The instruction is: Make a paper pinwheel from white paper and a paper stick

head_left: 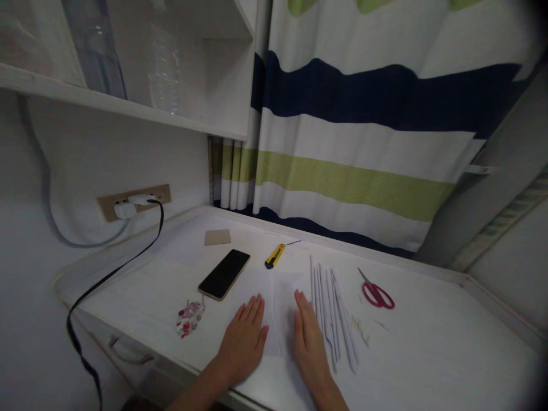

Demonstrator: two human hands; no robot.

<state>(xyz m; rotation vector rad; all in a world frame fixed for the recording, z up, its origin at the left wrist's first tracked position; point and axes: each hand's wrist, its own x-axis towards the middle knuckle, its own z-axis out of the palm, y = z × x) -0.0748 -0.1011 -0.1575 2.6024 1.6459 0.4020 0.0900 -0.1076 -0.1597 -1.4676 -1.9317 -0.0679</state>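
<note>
A white sheet of paper [271,302] with a crease down its middle lies on the white desk. Flat on its left part rests my left hand [243,341], fingers stretched out. My right hand [306,339] touches the sheet's right side, held more on its edge with the fingers straight. Neither hand grips anything that I can see. Just right of my right hand lie several thin rolled paper sticks [336,319], side by side. Beyond the sheet is a yellow utility knife [275,256]. A black-screened phone [225,274] lies to the left, above my left hand.
Red-handled scissors [377,294] lie to the right, near small pale scraps [360,330]. A beaded phone strap [189,319] and a cardboard piece [217,237] are on the left. A black cord [124,265] hangs from the wall socket [137,202]. A shelf [171,123] overhangs the left; a curtain [355,148] hangs behind.
</note>
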